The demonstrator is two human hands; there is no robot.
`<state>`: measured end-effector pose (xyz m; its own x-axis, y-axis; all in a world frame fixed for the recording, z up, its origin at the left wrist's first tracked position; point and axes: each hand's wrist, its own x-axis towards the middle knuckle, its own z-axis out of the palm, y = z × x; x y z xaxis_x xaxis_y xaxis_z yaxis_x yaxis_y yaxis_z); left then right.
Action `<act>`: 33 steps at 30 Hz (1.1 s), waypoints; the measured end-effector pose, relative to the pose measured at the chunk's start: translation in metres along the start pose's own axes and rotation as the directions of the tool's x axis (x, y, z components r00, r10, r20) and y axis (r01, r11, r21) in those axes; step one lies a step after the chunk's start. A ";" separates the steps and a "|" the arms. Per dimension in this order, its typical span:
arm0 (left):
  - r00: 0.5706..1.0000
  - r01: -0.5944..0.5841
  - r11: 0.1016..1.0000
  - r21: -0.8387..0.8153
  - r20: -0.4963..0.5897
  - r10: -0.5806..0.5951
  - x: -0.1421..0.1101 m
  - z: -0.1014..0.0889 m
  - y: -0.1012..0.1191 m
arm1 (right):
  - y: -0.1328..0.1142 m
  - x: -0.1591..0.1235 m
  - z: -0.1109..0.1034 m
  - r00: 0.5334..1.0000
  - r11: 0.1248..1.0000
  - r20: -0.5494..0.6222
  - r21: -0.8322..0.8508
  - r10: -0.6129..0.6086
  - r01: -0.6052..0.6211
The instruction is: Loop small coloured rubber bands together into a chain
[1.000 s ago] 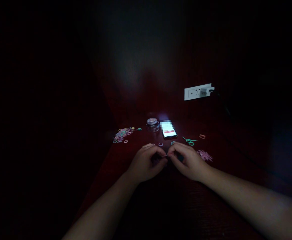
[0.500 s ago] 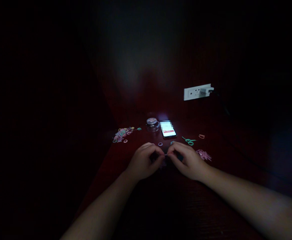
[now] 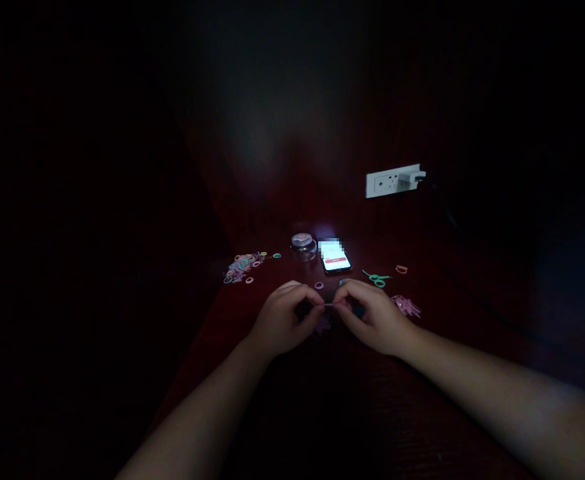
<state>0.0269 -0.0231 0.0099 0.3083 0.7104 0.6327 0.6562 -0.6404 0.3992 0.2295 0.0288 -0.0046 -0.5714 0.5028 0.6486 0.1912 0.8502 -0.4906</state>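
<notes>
Two bare hands meet over a dark red table (image 3: 232, 327) in a dimly lit corner, as we see in the head view. Between the left hand (image 3: 283, 320) and the right hand (image 3: 376, 319) runs a thin, pale strand (image 3: 328, 305), held clear of the pieces beyond it. The fingers of each hand are pinched shut on one end, which hides both tips from us; we cannot make out what the strand is made of.

Beside the left hand's thumb, in shadow, we find a dim purple cluster (image 3: 322, 325), partly covered and too dark to count. A bluish piece (image 3: 343, 282) peeks out behind the right hand, mostly hidden. Just beyond the hands lies a small purple ring (image 3: 319, 285).

Farther back stand a lidded clear jar (image 3: 303, 250) and a lit phone (image 3: 336, 260), its upper screen pixelated and unreadable to us. A heap of colorful rings (image 3: 243, 267) spreads to the left; green scissors (image 3: 377, 281), an orange piece (image 3: 401, 269) and a pink pile (image 3: 405, 306), partly blocked by the right hand, lie to the right. On the wall, we see a white socket (image 3: 382, 184) holding a plug (image 3: 415, 177), its cable fading into darkness.
</notes>
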 end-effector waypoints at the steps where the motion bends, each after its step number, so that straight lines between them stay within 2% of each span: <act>1: 1.000 -0.002 1.000 0.000 0.000 0.002 0.000 0.000 0.000 | 0.000 0.000 0.000 1.000 1.000 0.001 0.002 0.002 -0.002; 33: 1.000 -0.010 1.000 -0.023 -0.002 0.010 0.000 0.000 0.000 | 0.000 0.000 0.001 1.000 0.999 0.010 -0.030 0.012 -0.012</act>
<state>0.0270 -0.0234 0.0098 0.3137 0.7033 0.6379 0.6368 -0.6542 0.4081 0.2292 0.0284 -0.0052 -0.5768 0.5115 0.6369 0.2220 0.8485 -0.4804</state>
